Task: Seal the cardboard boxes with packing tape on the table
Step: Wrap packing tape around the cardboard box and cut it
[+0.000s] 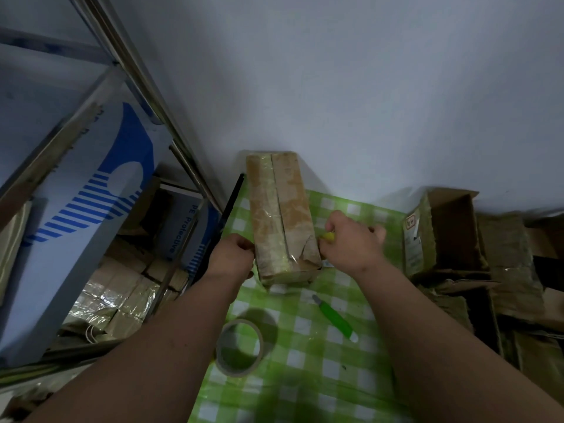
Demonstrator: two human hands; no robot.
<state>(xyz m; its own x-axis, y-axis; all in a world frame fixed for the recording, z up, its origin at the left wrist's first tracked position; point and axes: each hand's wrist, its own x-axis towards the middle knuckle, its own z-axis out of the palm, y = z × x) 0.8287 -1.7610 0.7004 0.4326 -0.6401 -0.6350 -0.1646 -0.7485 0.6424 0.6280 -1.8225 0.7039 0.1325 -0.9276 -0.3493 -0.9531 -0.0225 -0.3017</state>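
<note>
A long brown cardboard box lies lengthwise on the green checked table, its top seam covered with clear tape. My left hand presses against the box's near left side with fingers curled. My right hand sits at the box's near right side, closed around a small yellow object that I cannot identify. A roll of packing tape rests on the table in front of the box, near my left forearm. A green-handled cutter lies to the right of the roll.
An open cardboard box and several flattened or torn boxes crowd the table's right side. A metal shelf frame holding blue-printed cartons and taped boxes stands at the left. A plain wall lies behind.
</note>
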